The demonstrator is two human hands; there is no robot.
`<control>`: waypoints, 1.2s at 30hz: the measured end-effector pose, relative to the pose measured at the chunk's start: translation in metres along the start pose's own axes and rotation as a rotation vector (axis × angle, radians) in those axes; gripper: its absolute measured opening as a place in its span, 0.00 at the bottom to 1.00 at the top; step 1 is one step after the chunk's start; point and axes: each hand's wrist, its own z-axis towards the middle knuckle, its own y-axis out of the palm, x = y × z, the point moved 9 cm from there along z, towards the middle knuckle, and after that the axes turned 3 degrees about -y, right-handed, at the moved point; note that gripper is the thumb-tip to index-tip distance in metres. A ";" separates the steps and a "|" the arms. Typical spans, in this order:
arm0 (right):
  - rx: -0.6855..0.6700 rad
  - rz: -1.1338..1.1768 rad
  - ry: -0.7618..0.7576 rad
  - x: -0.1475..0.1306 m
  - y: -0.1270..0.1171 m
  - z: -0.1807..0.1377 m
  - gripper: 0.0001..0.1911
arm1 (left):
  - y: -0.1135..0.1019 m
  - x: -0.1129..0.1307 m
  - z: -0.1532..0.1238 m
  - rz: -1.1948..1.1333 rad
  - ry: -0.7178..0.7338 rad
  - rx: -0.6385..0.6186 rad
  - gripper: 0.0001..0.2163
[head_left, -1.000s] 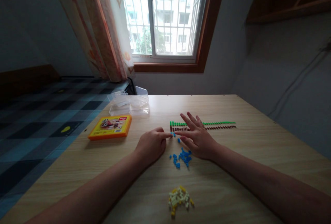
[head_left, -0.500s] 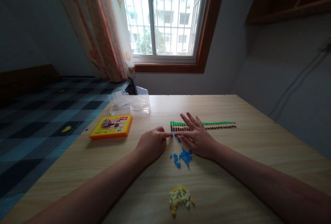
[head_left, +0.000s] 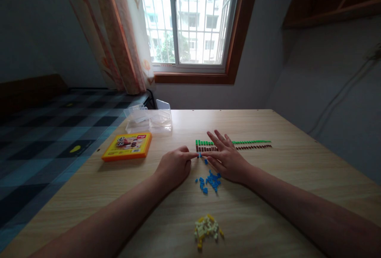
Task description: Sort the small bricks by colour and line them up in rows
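My left hand [head_left: 174, 165] rests on the table with its index finger stretched out and the other fingers curled in. Its fingertip touches a small blue brick [head_left: 200, 154] from the left. From the right, the index fingertip of my right hand [head_left: 228, 155] meets the same spot, its other fingers spread wide. Just beyond lie a row of small green bricks [head_left: 205, 143] and a row of dark brown bricks [head_left: 205, 149], both partly hidden by my right hand. A single blue brick [head_left: 206, 161] and a loose pile of blue bricks [head_left: 213, 180] sit nearer to me.
A pile of cream and yellow bricks [head_left: 206, 228] lies at the table's near side. To the left are a yellow-orange box [head_left: 127, 147] and clear plastic containers [head_left: 149, 121]. A checked bed [head_left: 59, 131] adjoins the table's left edge; a window [head_left: 196, 24] is behind.
Both hands stay almost where they were, fingertips still at the small blue brick. The brick rows and piles look unchanged.
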 end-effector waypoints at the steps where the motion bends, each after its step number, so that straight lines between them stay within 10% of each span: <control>1: -0.003 0.000 0.000 0.000 0.000 0.000 0.16 | 0.000 0.000 0.000 0.001 0.001 0.000 0.21; 36: 0.086 0.040 0.007 0.002 -0.009 -0.003 0.15 | 0.000 0.001 -0.001 0.008 0.001 -0.002 0.20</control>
